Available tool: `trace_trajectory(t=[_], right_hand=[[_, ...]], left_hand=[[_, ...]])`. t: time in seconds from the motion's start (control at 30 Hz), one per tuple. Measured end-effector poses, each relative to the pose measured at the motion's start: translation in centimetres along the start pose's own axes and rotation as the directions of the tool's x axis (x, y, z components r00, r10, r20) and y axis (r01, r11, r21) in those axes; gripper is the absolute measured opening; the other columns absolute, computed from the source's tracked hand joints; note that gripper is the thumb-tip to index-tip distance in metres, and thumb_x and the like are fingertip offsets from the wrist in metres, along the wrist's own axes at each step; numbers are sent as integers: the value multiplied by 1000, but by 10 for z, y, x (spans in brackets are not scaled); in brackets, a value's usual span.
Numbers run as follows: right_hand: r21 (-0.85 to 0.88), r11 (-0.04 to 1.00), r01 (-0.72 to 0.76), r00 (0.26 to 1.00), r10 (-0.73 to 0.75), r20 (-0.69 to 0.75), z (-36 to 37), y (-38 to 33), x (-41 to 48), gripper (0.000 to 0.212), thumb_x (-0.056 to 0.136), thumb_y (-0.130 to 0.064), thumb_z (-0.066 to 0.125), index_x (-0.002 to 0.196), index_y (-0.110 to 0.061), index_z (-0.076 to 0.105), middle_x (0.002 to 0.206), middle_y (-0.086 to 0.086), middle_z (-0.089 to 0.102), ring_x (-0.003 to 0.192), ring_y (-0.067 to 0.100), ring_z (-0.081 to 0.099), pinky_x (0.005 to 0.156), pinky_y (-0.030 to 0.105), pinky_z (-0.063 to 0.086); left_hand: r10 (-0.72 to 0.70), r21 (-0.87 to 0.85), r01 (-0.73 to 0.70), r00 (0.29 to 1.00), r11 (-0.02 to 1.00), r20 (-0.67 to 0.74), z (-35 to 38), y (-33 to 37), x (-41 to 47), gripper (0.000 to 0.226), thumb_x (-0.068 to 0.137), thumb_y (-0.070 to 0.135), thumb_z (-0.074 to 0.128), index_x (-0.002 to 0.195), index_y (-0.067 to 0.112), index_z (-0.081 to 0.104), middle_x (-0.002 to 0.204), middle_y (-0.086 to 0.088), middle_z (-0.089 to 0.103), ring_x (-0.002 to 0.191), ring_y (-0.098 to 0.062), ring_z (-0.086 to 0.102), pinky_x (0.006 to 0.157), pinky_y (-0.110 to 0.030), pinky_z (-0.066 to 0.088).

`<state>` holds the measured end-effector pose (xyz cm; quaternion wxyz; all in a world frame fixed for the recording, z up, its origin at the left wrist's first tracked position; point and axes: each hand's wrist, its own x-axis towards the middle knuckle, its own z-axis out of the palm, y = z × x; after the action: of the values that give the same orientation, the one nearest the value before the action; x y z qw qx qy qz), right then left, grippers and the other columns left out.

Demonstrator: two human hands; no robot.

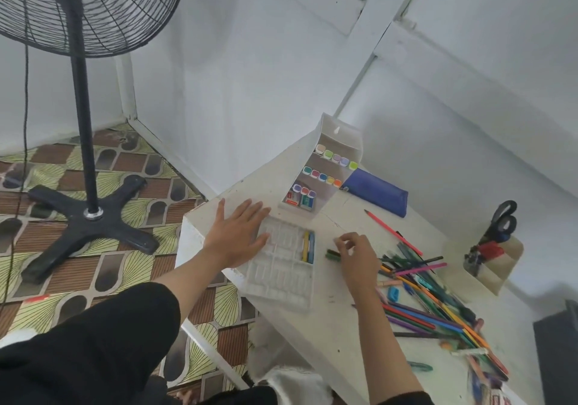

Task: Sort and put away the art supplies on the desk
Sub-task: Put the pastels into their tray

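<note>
White desk (328, 336) is strewn with loose supplies. A short dark green stick (331, 254) appears pinched in the right hand (356, 254), its long axis pointing sideways at the clear compartment tray (281, 282) just left of the grip. The tray is pressed flat by the straight-fingered left hand (237, 239). Yellow and blue sticks (308, 246) are already slotted just beyond the pinched stick's free end, so the right hand is judged nearer.

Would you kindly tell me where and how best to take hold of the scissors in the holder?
Grip the scissors by their black handle loops, coming from above: they stand blades-down in the beige holder, so only the handles stick out, and a straight upward pull should free them.
</note>
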<state>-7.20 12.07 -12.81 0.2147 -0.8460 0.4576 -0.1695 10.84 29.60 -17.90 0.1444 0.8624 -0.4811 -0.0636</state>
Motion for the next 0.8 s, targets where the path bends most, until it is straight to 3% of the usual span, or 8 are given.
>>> trace_trajectory(t=[0.1,0.23,0.43,0.53,0.6,0.67,0.7,0.8], right_hand=[[-159,987,24,997,-11,82,-14,20,4,11,85,-38,65,83,-32,56,92,-5,56,85,13,54,86,43,43],[-276,951,141,978,-90,191,-14,28,1,12,85,-38,65,92,-32,58,99,-8,51,95,12,51,91,40,34],[-570,749,338,940,-248,232,-8,15,2,21,98,-27,45,113,-30,59,116,-6,53,107,17,45,91,40,28],[-481,829,287,957,-270,106,-6,4,1,18,96,-32,48,108,-26,61,106,-8,59,99,16,49,83,35,30],[-238,943,232,973,-227,47,-4,-9,2,13,91,-32,58,98,-22,63,92,-8,62,85,14,54,76,31,37],[72,993,90,989,-98,114,-2,-28,3,11,86,-29,66,88,-18,65,80,-5,65,70,12,58,67,26,44],[136,990,28,983,-52,174,1,-37,3,11,84,-27,69,84,-16,66,76,-3,66,65,12,59,62,23,46],[31,999,-28,967,19,254,15,-51,4,13,81,-28,71,79,-16,67,82,4,68,71,18,63,63,25,50]], left_hand=[[-3,26,3,1000,1000,4,0,0,0,85,76,63,-12,152,30,3,160,10,3,147,-10,-6,113,-55,-11],[-4,41,4,1000,999,12,0,1,0,85,75,63,-14,152,30,1,160,10,2,146,-10,-7,113,-56,-10],[-10,41,10,1000,999,9,-1,2,0,85,75,61,-12,152,29,7,160,10,5,147,-10,-5,113,-58,-7],[-12,42,11,1000,999,9,-1,3,0,85,76,61,-12,152,29,8,160,10,4,147,-10,-4,112,-58,-8],[-13,37,13,1000,999,5,-2,3,0,85,76,61,-11,152,28,9,160,9,5,147,-11,-4,112,-58,-8],[-12,35,12,1000,999,5,-2,3,0,85,76,61,-11,152,28,11,160,9,6,147,-10,-3,113,-58,-8],[-13,34,13,1000,999,2,-2,3,-1,85,76,61,-10,152,28,11,160,9,6,147,-10,-3,112,-58,-8],[-16,43,16,1000,999,7,-2,3,-1,85,76,61,-11,152,29,10,160,10,6,147,-10,-4,112,-58,-8]])
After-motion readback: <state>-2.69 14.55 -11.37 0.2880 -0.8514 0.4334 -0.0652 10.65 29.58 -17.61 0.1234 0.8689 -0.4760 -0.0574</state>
